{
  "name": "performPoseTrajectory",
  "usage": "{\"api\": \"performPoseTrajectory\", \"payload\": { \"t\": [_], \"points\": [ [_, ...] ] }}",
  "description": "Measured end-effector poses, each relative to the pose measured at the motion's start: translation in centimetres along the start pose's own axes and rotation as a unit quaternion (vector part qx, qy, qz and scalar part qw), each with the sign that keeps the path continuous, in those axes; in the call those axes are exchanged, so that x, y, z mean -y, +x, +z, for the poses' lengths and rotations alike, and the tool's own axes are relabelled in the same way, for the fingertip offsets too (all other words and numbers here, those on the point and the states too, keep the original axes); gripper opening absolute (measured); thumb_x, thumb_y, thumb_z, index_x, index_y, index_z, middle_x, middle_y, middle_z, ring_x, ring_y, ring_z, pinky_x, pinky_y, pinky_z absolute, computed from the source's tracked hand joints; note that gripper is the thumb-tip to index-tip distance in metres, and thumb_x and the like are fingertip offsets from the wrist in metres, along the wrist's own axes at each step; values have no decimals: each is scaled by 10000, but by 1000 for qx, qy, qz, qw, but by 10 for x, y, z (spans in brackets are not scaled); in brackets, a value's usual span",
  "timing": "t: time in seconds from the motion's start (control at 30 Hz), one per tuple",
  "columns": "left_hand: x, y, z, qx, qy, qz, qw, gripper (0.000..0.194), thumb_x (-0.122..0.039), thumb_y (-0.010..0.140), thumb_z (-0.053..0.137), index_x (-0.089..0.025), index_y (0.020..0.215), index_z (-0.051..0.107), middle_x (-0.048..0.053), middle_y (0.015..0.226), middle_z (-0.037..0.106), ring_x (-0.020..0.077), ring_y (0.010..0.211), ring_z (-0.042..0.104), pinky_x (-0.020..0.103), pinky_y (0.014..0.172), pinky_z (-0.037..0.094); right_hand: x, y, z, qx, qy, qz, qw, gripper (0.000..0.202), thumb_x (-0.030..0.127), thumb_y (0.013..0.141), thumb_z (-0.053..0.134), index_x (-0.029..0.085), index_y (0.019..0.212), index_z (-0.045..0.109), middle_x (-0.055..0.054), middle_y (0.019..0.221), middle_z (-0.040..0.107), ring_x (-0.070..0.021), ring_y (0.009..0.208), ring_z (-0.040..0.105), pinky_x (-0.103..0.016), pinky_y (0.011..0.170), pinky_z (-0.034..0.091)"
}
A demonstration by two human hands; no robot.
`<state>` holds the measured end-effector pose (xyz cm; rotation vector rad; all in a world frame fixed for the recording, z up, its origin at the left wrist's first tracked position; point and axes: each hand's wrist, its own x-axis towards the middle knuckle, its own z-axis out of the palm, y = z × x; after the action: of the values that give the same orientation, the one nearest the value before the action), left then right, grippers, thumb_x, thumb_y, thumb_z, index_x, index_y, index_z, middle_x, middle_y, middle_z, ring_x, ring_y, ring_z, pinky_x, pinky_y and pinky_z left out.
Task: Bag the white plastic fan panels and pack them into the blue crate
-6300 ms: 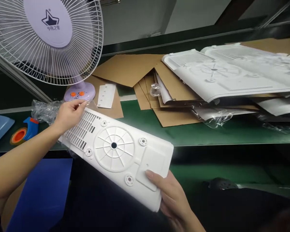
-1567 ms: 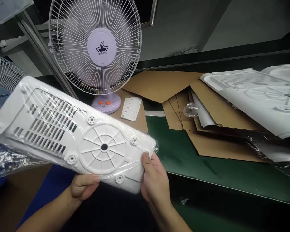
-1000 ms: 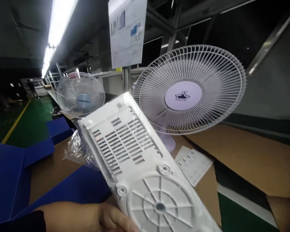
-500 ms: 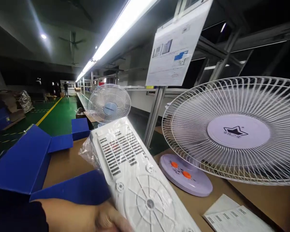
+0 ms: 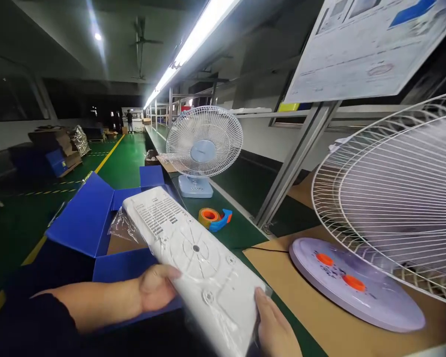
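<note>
A long white plastic housing (image 5: 215, 277), wrapped in clear film, is held tilted in front of me, its slotted grille at the far end and round ribbed moulding facing up. My left hand (image 5: 158, 287) grips its left edge, thumb on top. At the near right corner, my right hand (image 5: 277, 325) holds it, fingers partly hidden beneath. Loose film hangs at its far left end, over an open blue box (image 5: 83, 213) with its flaps spread.
A purple fan base (image 5: 357, 287) with orange knobs and a large fan grille (image 5: 405, 198) stand on cardboard at right. Behind are a blue-grey fan (image 5: 203, 150), a tape dispenser (image 5: 219, 219), a metal post (image 5: 295, 166) and a hanging sheet (image 5: 367, 49). A person (image 5: 130, 121) stands far off.
My right hand has come into view on the housing's near end. The housing now sits lower and farther away, showing more of its length. The view has turned, bringing the tape dispenser into sight.
</note>
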<state>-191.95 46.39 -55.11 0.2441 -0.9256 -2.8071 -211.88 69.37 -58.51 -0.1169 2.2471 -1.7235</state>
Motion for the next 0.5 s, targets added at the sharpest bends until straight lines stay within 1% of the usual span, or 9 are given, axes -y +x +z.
{"api": "performPoseTrajectory", "payload": {
  "t": [0.07, 0.13, 0.2, 0.23, 0.3, 0.37, 0.4, 0.43, 0.5],
  "points": [
    [-17, -4, -10, -56, -12, 22, 998, 457, -120, 811, 745, -60, 1262, 792, 167, 1297, 789, 316, 1242, 737, 403, 1124, 539, 15, -7, 19, 50, 46, -10, 998, 577, 757, 745, 774, 234, 989, 774, -85, 905, 784, -327, 853, 741, -404, 694, 607],
    [-34, -7, -18, -110, -26, 47, 992, 449, -109, 842, 747, -45, 1286, 762, 174, 1288, 790, 299, 1182, 761, 391, 1075, 572, 24, -12, 29, 98, 53, -26, 993, 646, 818, 721, 772, 224, 971, 731, -52, 776, 722, -290, 745, 703, -387, 663, 587],
    [-52, -8, -25, -158, -40, 77, 984, 435, -89, 868, 746, -40, 1301, 730, 174, 1250, 801, 282, 1114, 781, 377, 1023, 601, 25, -14, 30, 107, -3, -62, 992, 673, 856, 748, 727, 228, 988, 710, -41, 772, 708, -261, 683, 669, -373, 625, 553],
    [-60, -6, -29, -182, -49, 94, 978, 424, -73, 877, 743, -40, 1299, 716, 170, 1221, 808, 269, 1077, 788, 362, 990, 614, 23, -14, 28, 100, -46, -89, 990, 656, 852, 789, 694, 234, 1009, 710, -40, 800, 720, -243, 652, 649, -367, 611, 535],
    [-78, 2, -38, -227, -69, 134, 962, 404, -38, 895, 722, -53, 1298, 691, 155, 1178, 816, 245, 1027, 795, 340, 946, 635, 15, -15, 23, 92, -121, -158, 976, 576, 798, 883, 641, 250, 1042, 721, -44, 879, 748, -223, 630, 633, -363, 601, 524],
    [-97, 16, -50, -276, -90, 177, 941, 384, -10, 911, 686, -81, 1288, 680, 128, 1133, 820, 224, 970, 797, 321, 900, 652, 2, -15, 18, 95, -152, -240, 954, 456, 691, 973, 610, 263, 1081, 728, -51, 986, 770, -227, 707, 685, -353, 635, 552],
    [-106, 26, -57, -298, -101, 197, 929, 380, 0, 915, 668, -97, 1283, 680, 117, 1114, 818, 220, 946, 797, 318, 880, 658, -5, -14, 16, 101, -161, -288, 938, 397, 628, 1013, 594, 266, 1114, 724, -50, 1022, 773, -228, 768, 715, -344, 666, 572],
    [-116, 37, -66, -321, -110, 213, 916, 373, 7, 917, 655, -108, 1270, 683, 111, 1095, 815, 218, 919, 796, 313, 854, 662, -11, -13, 14, 103, -173, -341, 918, 347, 566, 1048, 572, 266, 1150, 713, -45, 1028, 770, -222, 801, 732, -334, 684, 585],
    [-134, 60, -85, -354, -123, 236, 897, 338, 6, 919, 653, -118, 1231, 693, 109, 1063, 807, 215, 875, 788, 302, 808, 660, -22, -11, 12, 104, -206, -441, 867, 281, 457, 1096, 527, 258, 1227, 676, -34, 992, 757, -202, 785, 740, -317, 681, 598]
  ]
}}
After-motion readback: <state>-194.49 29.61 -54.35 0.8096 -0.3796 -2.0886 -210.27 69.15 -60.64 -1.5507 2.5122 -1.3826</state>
